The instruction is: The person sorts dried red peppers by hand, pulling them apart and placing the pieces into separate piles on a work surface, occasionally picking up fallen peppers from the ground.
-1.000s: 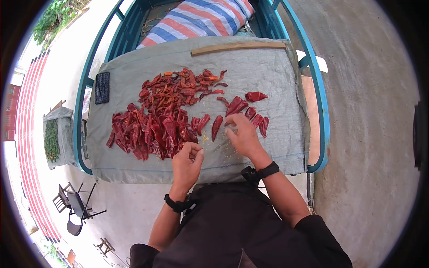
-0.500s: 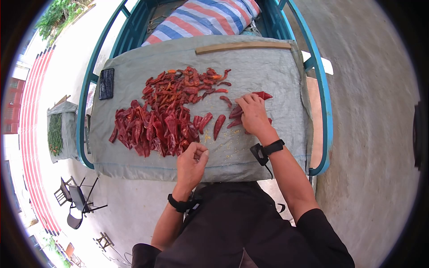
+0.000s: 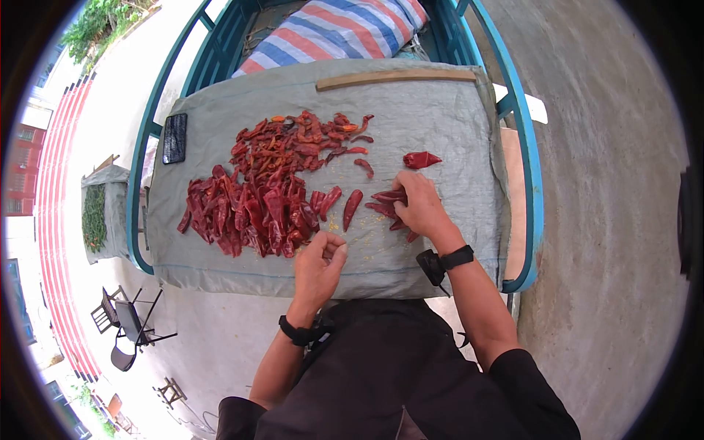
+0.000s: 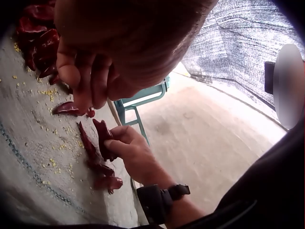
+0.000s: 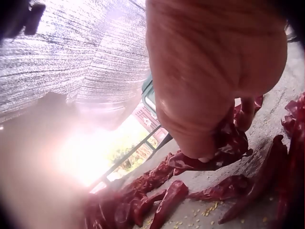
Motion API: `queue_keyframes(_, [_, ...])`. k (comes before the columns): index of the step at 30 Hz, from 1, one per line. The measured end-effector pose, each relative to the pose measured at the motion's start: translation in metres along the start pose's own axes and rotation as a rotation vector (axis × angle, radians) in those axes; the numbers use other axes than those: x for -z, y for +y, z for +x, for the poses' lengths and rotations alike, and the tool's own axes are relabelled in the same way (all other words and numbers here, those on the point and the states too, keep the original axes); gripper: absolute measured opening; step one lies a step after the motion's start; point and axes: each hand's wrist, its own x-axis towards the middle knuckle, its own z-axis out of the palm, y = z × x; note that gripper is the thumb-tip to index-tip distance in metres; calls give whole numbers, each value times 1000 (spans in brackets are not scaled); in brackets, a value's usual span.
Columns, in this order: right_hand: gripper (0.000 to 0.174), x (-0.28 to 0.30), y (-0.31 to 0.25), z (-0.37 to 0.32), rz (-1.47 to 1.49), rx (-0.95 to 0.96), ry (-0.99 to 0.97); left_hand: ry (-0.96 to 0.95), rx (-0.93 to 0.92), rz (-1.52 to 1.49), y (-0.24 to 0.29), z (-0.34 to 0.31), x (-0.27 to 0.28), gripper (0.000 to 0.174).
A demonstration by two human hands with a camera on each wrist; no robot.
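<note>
My right hand (image 3: pixel 424 209) pinches a dark red dried chili pepper (image 4: pixel 103 138) between thumb and fingers. A few more peppers lie under and beside that hand, partly hidden by it in the head view. One single pepper (image 3: pixel 422 159) lies just beyond it, and another pepper (image 3: pixel 353 210) lies between the two hands. Near the front of the cloth, my left hand (image 3: pixel 319 265) hovers with loosely curled fingers and holds nothing. Left of it spreads a heap of large dark red peppers (image 3: pixel 253 216), with smaller, orange-red shrivelled peppers (image 3: pixel 282 150) behind.
Grey woven cloth (image 3: pixel 455 125) covers the work surface, with pale seeds scattered near the hands. A wooden strip (image 3: pixel 396 78) lies along its back, a dark phone-shaped object (image 3: pixel 174 138) at its left. Blue-green rails (image 3: pixel 537 213) flank both sides; a striped sheet (image 3: pixel 337 33) lies behind.
My right hand reached forward over the peppers on the right, then drew back slightly, now with a pepper in its fingers. The left hand has stayed nearly in place.
</note>
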Motion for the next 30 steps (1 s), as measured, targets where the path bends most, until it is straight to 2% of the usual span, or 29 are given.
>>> queue_keyframes(4, [30, 19, -25, -5, 227, -28, -83, 131, -87, 47, 17, 4, -9, 21])
queue_keyframes(7, [29, 22, -38, -9, 318, 110, -154, 191, -210, 116, 28, 9, -15, 31])
queue_keyframes(10, [27, 23, -54, -13, 355, 183, -248, 33, -129, 51, 26, 14, -20, 36])
queue_keyframes(13, [32, 26, -60, -14, 311, 268, -291, -115, -55, 30, 17, 13, -23, 31])
queue_keyframes(16, [43, 18, -60, -24, 412, 139, -157, -51, 5, -264, 3, 8, -33, 26])
queue_keyframes(19, [55, 9, -62, -29, 369, 39, 12, 21, 68, -393, 1, 1, -31, 22])
queue_keyframes(22, [57, -10, -52, -41, 564, -323, -90, 66, 140, -401, 1, -4, -24, 21])
queue_keyframes(25, [57, -27, -46, -49, 1027, -529, -320, 111, 166, -437, -3, -8, -20, 24])
queue_keyframes(28, [57, -34, -61, -53, 1237, -647, -330, 98, 161, -481, -8, -9, -17, 25])
queue_keyframes(30, [56, -40, -70, -49, 1218, -666, -258, 59, 139, -478, -10, -9, -16, 25])
